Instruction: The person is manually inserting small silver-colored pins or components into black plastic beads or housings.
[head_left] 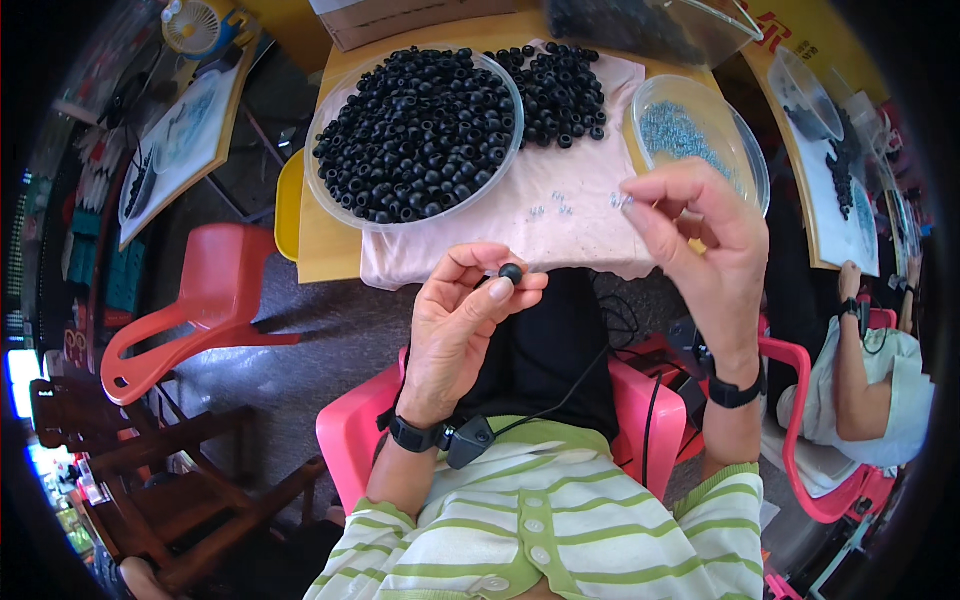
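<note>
Open cloth (pixel 560 235) between bowls (pixel 345 205)

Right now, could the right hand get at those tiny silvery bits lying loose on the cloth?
Probably yes: the right hand hovers just above the silvery bits on the pink cloth, with nothing between them.

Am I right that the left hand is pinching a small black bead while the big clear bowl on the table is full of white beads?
Not quite. The head view shows the left hand pinching a small black bead, but the big clear bowl on the table is full of black beads, not white.
</note>
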